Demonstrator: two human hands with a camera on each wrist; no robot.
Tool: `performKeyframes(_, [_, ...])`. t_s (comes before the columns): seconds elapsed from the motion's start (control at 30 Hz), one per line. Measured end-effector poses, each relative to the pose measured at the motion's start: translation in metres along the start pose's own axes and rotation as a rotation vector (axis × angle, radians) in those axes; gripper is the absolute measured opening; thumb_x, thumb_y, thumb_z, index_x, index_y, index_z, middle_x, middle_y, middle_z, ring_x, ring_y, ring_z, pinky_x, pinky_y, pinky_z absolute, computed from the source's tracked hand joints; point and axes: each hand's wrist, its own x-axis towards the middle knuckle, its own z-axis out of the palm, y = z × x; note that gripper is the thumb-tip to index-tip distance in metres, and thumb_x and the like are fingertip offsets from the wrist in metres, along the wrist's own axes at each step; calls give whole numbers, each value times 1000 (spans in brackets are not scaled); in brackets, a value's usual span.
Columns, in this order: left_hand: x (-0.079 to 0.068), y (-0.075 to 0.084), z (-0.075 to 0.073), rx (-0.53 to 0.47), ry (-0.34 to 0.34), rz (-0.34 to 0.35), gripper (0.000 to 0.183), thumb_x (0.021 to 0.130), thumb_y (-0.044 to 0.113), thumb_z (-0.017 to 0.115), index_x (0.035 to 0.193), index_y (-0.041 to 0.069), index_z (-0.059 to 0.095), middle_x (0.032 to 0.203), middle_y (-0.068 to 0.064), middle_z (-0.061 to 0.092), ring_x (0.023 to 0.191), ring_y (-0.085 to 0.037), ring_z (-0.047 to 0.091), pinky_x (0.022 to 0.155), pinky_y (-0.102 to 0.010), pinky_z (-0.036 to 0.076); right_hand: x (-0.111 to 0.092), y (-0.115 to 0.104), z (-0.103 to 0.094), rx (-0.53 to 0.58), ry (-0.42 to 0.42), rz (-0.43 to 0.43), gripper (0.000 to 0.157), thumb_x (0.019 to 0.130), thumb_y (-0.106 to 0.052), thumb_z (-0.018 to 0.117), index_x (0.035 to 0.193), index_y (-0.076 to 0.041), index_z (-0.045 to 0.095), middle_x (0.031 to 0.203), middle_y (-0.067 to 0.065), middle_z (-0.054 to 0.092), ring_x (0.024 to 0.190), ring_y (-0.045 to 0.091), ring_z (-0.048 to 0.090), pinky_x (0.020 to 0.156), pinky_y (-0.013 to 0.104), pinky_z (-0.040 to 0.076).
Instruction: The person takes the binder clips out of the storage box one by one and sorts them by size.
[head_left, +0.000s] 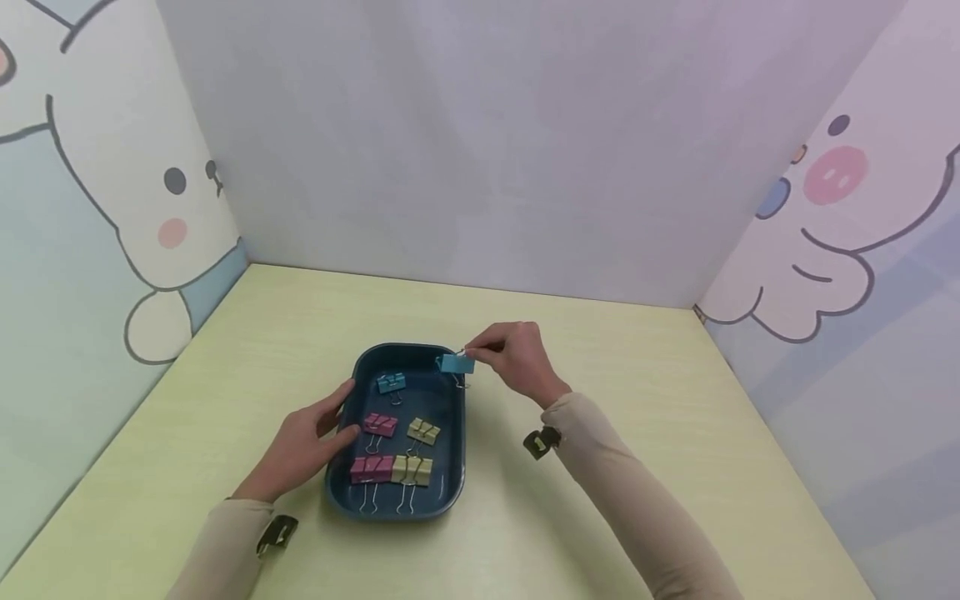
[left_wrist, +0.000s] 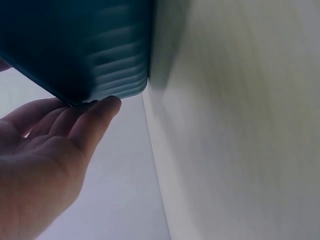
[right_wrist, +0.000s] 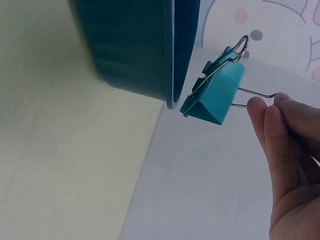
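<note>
A dark blue tray (head_left: 446, 417) holds several binder clips. My left hand (head_left: 303, 442) rests against its left side, thumb and fingers spread along the rim. In the left wrist view, the left hand's fingers (left_wrist: 97, 117) lie fairly straight against the tray's outer wall (left_wrist: 117, 60). Above the tray's far right corner, my right hand (head_left: 517, 358) pinches a blue binder clip (head_left: 456, 364) by a wire handle. The right wrist view shows this clip (right_wrist: 217, 95) beside the tray rim (right_wrist: 170, 60), its other wire handle free.
Inside the tray are a small blue clip (head_left: 392, 382), a small pink clip (head_left: 380, 425), a small yellow clip (head_left: 423, 431), a larger pink clip (head_left: 371, 469) and a larger yellow clip (head_left: 412, 470). Cartoon-printed side walls and a plain back wall (head_left: 465, 150) surround the pale yellow table (head_left: 637, 375).
</note>
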Motion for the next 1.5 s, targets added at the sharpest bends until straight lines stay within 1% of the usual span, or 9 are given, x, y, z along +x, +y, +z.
performKeyframes(0.27, [1,-2,0,-14,-6,1,71,98,20,63,158,6,29,160,-26,34,136,-48,50,107,-50,48,-10,14,-16,-47,62,-5,5,84,-12,79,88,-10,82,85,4,79,72,12,74,64,22,62])
performKeyframes(0.47, [0,-4,0,-13,3,19,70,98,21,63,158,6,29,159,-26,36,135,-47,51,107,-51,49,-20,30,-23,-82,62,42,6,84,-12,79,87,-8,82,86,6,79,72,13,73,63,20,60])
performKeyframes(0.63, [0,-4,-1,-25,5,31,69,99,20,63,158,6,30,159,-25,36,136,-47,50,108,-52,49,-26,39,-23,-122,55,88,5,85,-11,79,86,-7,82,85,6,79,70,13,72,60,20,58])
performKeyframes(0.87, [-1,-3,-2,-37,0,25,69,99,19,62,158,5,29,159,-26,35,137,-46,49,108,-50,47,-33,51,-16,-160,51,104,5,85,-10,79,83,-7,82,83,6,79,67,11,71,59,21,59])
performKeyframes(1.07, [-1,-3,-4,-47,2,38,68,99,20,62,157,4,30,158,-26,37,137,-44,50,106,-48,49,-39,60,-7,-156,44,112,5,84,-6,78,81,-8,81,84,7,79,69,12,72,60,23,62])
performKeyframes(1.2, [-1,-3,-6,-50,2,42,68,99,20,62,157,4,31,158,-26,37,137,-44,50,106,-47,49,-42,64,-1,-155,40,117,5,84,-6,78,80,-7,81,84,7,79,71,14,73,62,24,63])
performKeyframes(1.5, [1,-4,-7,-52,0,48,67,99,19,62,157,3,31,157,-27,38,137,-44,51,106,-47,50,-48,70,9,-159,43,111,5,84,-7,79,79,-8,81,82,6,78,70,12,72,62,23,62])
